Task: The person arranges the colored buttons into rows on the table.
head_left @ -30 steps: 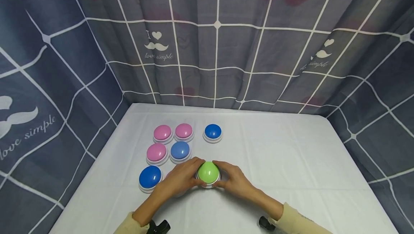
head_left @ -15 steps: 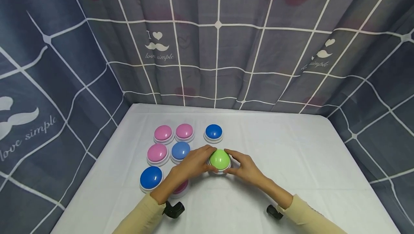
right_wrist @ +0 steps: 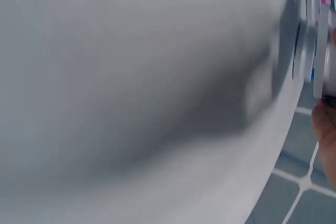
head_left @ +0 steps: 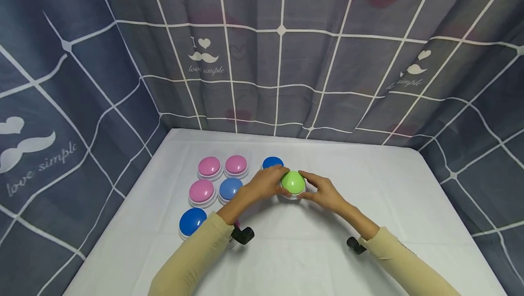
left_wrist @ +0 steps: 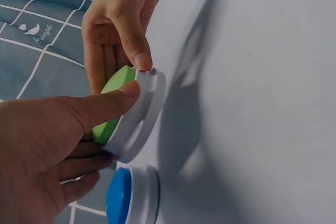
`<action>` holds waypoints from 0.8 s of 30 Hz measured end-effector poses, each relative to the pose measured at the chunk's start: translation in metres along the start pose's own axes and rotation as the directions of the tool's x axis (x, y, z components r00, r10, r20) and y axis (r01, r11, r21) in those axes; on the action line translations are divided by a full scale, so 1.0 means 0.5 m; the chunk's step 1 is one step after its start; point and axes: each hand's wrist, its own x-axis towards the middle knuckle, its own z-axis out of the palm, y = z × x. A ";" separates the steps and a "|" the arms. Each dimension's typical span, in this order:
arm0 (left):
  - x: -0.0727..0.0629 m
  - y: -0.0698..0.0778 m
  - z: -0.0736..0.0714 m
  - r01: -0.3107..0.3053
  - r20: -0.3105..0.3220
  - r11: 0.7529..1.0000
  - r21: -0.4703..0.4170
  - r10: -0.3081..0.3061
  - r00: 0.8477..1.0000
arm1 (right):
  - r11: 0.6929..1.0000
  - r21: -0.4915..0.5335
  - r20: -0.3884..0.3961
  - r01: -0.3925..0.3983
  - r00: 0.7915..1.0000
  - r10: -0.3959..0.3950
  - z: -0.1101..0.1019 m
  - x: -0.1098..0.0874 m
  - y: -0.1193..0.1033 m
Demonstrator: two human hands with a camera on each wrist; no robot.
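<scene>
Both hands hold a green-domed push button [head_left: 293,183] with a white base, one at each side. My left hand [head_left: 266,183] pinches its left rim, thumb in front and fingers behind. From the other side my right hand [head_left: 326,193] grips the rim the same way. In the left wrist view the green button [left_wrist: 144,106] is off the table, its shadow falling apart from it on the white cloth. Just left of it on the table is a blue button [head_left: 272,163], partly covered by the left hand. The right wrist view catches only fingers [right_wrist: 325,129] at its edge.
Several pink and blue buttons stand at the table's left, among them a pink button [head_left: 201,191], a light blue button [head_left: 230,188] and a dark blue button [head_left: 193,221]. Another pink one is mostly hidden under the left forearm. Grid-patterned curtains [head_left: 254,59] enclose the white table [head_left: 368,173].
Held by both hands, the green button has moved to the right and farther back, from beside the left group to next to the rear blue button. The other buttons stay in place.
</scene>
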 end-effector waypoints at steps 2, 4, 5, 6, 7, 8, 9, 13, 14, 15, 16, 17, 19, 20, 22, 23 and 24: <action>0.020 -0.002 -0.002 -0.011 -0.017 1.000 0.011 0.011 1.000 | 1.000 -0.013 0.000 0.009 1.000 -0.009 -0.014 0.012 0.009; 0.038 -0.005 -0.003 -0.016 -0.028 1.000 0.006 0.016 0.999 | 1.000 -0.023 0.001 0.005 1.000 -0.005 -0.025 0.024 0.016; 0.047 -0.008 -0.003 -0.019 -0.033 1.000 0.000 0.019 0.999 | 1.000 -0.027 0.000 0.000 1.000 0.000 -0.031 0.029 0.020; 0.055 -0.011 -0.002 -0.019 -0.034 1.000 -0.011 0.019 0.999 | 1.000 -0.030 0.001 -0.008 1.000 0.008 -0.035 0.034 0.023; 0.063 -0.013 -0.002 -0.016 -0.030 1.000 -0.022 0.016 0.999 | 0.999 -0.035 0.004 -0.015 1.000 0.015 -0.040 0.039 0.027; 0.071 -0.015 0.000 -0.013 -0.027 0.999 -0.035 0.012 1.000 | 0.999 -0.040 0.008 -0.025 1.000 0.025 -0.044 0.043 0.031; 0.078 -0.017 0.002 -0.012 -0.024 0.999 -0.048 0.011 1.000 | 0.999 -0.040 0.012 -0.034 0.999 0.035 -0.047 0.046 0.036; 0.099 -0.032 0.010 -0.002 -0.003 0.997 -0.079 0.002 1.000 | 0.998 -0.048 0.022 -0.045 0.999 0.046 -0.050 0.059 0.057; 0.104 -0.035 0.012 -0.004 0.003 0.997 -0.079 0.004 1.000 | 0.998 -0.052 0.023 -0.041 0.999 0.043 -0.050 0.061 0.062; 0.109 -0.039 0.015 -0.003 0.012 0.997 -0.077 0.004 1.000 | 0.998 -0.056 0.024 -0.039 0.999 0.040 -0.050 0.062 0.066; 0.113 -0.041 0.016 -0.002 0.024 0.997 -0.075 0.004 1.000 | 0.997 -0.062 0.026 -0.036 0.999 0.038 -0.051 0.064 0.069; 0.117 -0.042 0.017 -0.001 0.035 0.998 -0.067 0.003 0.999 | 0.997 -0.062 0.026 -0.036 0.999 0.038 -0.051 0.065 0.072; 0.127 -0.045 0.019 -0.008 0.056 0.999 -0.051 0.011 0.998 | 0.997 -0.066 0.024 -0.036 0.999 0.037 -0.052 0.067 0.077; 0.132 -0.045 0.020 -0.012 0.068 0.999 -0.042 0.015 0.998 | 0.997 -0.068 0.023 -0.036 0.999 0.038 -0.053 0.068 0.079; 0.140 -0.046 0.019 -0.019 0.088 1.000 -0.020 0.021 0.996 | 0.997 -0.066 0.023 -0.044 0.999 0.046 -0.054 0.071 0.083; 0.144 -0.046 0.018 -0.020 0.096 1.000 -0.015 0.021 0.995 | 0.997 -0.066 0.022 -0.046 0.999 0.048 -0.053 0.073 0.085; 0.148 -0.046 0.017 -0.018 0.104 1.000 -0.008 0.018 0.994 | 0.997 -0.068 0.023 -0.048 0.998 0.050 -0.053 0.075 0.088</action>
